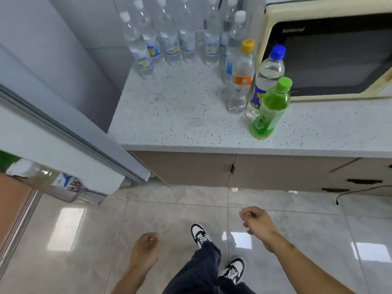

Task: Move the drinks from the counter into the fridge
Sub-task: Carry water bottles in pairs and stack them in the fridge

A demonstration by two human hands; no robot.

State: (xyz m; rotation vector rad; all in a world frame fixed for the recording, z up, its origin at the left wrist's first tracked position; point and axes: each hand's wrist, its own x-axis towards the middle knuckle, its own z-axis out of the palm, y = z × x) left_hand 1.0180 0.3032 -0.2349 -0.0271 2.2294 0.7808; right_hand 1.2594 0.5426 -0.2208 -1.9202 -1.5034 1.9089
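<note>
Your view looks down on a speckled counter (180, 115) beside an open fridge door (70, 132). Ten bottles stand upright on the counter. Seven are clear white-capped bottles (169, 39) with pale labels, grouped along the back wall; the seventh of these, at the right end of the group, stands just behind the coloured ones. Three bottles with coloured caps form a tight cluster near the cream microwave (331, 52): one orange-capped bottle (241, 77) with an orange label, one blue-capped bottle (265, 81) of clear liquid, and one green bottle (269, 109) with a green cap, nearest the counter's front edge. The blue-capped and green bottles appear to touch; the orange-capped one stands just beside them.

One further bottle (48, 177) lies in the door shelf (89, 194) of the fridge at your left, white cap toward the frame's edge.

Your left hand (145, 247) hangs low over the tiled floor (84, 230), fingers loosely curled and holding nothing. Your right hand (256, 221) is raised slightly higher, fingers likewise loosely bent and holding nothing, well apart from every bottle. Two black-and-white shoes (200, 234) and dark trousers show between your arms.
</note>
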